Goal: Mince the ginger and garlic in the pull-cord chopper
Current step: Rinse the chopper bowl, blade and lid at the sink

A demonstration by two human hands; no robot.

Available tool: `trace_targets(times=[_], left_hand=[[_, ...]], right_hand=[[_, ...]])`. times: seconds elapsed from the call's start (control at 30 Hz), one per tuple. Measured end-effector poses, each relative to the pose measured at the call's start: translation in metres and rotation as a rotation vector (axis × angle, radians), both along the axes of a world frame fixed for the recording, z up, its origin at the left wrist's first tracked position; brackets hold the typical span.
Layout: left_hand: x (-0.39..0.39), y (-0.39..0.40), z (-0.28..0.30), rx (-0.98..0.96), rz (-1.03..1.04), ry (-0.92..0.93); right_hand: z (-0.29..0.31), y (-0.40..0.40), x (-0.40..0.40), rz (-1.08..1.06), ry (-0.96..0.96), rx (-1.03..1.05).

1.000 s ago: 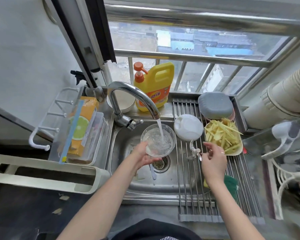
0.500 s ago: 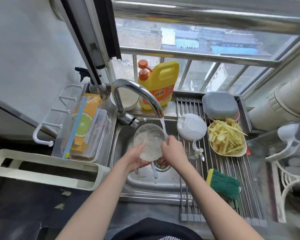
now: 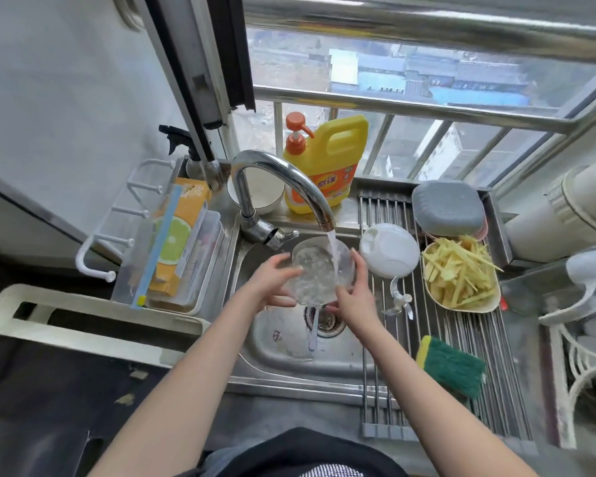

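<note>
The clear chopper bowl (image 3: 315,271) is tilted over the sink under the running tap (image 3: 289,180), with water streaming into it. My left hand (image 3: 272,282) holds its left side, fingers curled over the rim. My right hand (image 3: 353,292) grips its right side. The white pull-cord lid (image 3: 389,249) lies on the roll-up drying rack (image 3: 461,339) to the right. Just below the lid, the chopper's blade piece (image 3: 399,301) rests on the rack. A beige dish of sliced ginger strips (image 3: 460,273) sits farther right.
A yellow dish-soap jug (image 3: 327,166) and a white bowl (image 3: 258,192) stand behind the tap. A grey lidded container (image 3: 448,208) sits behind the ginger dish. A green sponge (image 3: 451,364) lies on the rack. A plastic-wrap box (image 3: 176,232) stands left of the sink (image 3: 283,342).
My right hand left the blade piece on the rack and came over to the bowl. The bowl went from upright to tilted under the water, held in both hands.
</note>
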State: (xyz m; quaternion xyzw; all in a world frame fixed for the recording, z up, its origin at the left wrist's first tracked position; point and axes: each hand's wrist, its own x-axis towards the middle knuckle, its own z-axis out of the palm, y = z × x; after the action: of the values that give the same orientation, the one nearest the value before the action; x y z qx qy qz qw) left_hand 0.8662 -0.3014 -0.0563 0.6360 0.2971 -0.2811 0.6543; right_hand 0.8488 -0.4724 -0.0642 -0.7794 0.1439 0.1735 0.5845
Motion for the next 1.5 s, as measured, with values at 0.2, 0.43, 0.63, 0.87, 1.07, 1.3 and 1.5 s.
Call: trace_targets(times=[0.2,0.43,0.63,0.87,1.07,1.3,1.5], left_hand=[[0.003,-0.001,-0.004,-0.621,0.259,0.116],[0.009,-0.010,-0.011,-0.439,0.487,0.095],[0.018,-0.019,-0.012,-0.245,0.246,0.009],[0.011,-0.009,-0.002,-0.430,-0.091,0.245],[0.013,-0.026,0.004,-0.406,0.158,0.226],[0.004,-0.029,0.003,-0.280,0.088,0.094],[0.003,-0.027,-0.001,-0.278,0.228,-0.012]], right_hand=[[0.006,-0.001,0.005,0.344,-0.396,-0.526],[0.002,0.002,-0.007,0.080,-0.026,0.291],[0.012,0.000,0.008,-0.270,0.511,0.773],[0.023,0.009,0.024,0.194,-0.207,-0.152],[0.032,0.014,0.019,0.916,-0.411,-0.683],[0.028,0.015,0.029,0.489,-0.340,-0.683],[0.030,0.022,0.017,0.976,-0.127,-0.580]])
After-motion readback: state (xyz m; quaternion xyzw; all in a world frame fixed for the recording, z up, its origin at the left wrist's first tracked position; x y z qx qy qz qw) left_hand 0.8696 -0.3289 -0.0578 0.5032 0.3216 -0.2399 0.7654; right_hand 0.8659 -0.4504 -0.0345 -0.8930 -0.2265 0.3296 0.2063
